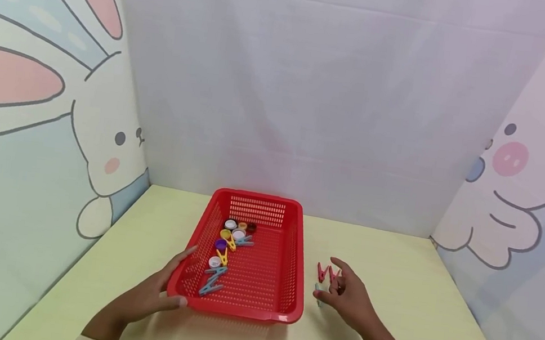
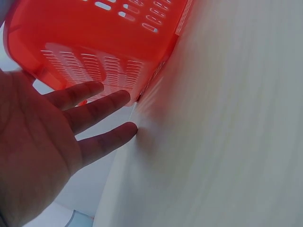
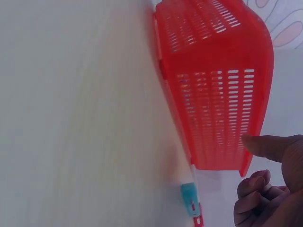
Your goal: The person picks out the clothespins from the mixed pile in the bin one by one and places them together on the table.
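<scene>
A red plastic basket (image 1: 296, 286) stands on the table. My left hand (image 1: 150, 294) rests at its near left corner, thumb and a fingertip at the rim; in the left wrist view three fingers stretch straight beside its wall. To the right, my right hand (image 1: 351, 299) hovers over a light blue clothespin (image 3: 190, 198), apart from it, index finger and thumb spread and the other fingers bent, with nothing visibly held. Red clothespins (image 1: 322, 272) lie just beyond. Inside the basket are blue clothespins (image 1: 210, 287), yellow clothespins (image 1: 222, 257) and several bottle caps (image 1: 221, 245).
The pale yellow table (image 1: 393, 264) extends on both sides of the basket. A plain white cloth (image 1: 287, 92) hangs behind it, and cartoon-printed walls (image 1: 8, 205) stand left and right.
</scene>
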### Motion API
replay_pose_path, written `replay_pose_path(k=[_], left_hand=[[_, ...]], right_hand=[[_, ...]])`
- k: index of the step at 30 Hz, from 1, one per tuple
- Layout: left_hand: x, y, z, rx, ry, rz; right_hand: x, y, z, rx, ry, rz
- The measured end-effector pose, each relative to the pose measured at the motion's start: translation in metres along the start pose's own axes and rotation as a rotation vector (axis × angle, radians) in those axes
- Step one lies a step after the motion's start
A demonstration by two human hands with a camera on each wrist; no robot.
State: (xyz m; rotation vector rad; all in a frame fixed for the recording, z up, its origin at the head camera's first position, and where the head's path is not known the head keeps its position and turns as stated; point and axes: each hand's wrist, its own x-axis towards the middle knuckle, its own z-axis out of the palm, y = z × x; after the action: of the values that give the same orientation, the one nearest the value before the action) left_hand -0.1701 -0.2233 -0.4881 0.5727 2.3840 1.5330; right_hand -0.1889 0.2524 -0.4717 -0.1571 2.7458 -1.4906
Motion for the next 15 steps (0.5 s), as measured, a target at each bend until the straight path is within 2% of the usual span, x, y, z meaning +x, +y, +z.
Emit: replay_pose_path(k=[10,15], left_hand=[[0.001,0.001,-0.002,0.005,-0.004,-0.005],[0.001,0.0,-0.002,0.004,-0.009,0.004]], right_hand=[[0.008,-0.047,0.011,0.062,0.078,-0.178],[0.014,-0.062,0.023,0.092,0.066,-0.235]])
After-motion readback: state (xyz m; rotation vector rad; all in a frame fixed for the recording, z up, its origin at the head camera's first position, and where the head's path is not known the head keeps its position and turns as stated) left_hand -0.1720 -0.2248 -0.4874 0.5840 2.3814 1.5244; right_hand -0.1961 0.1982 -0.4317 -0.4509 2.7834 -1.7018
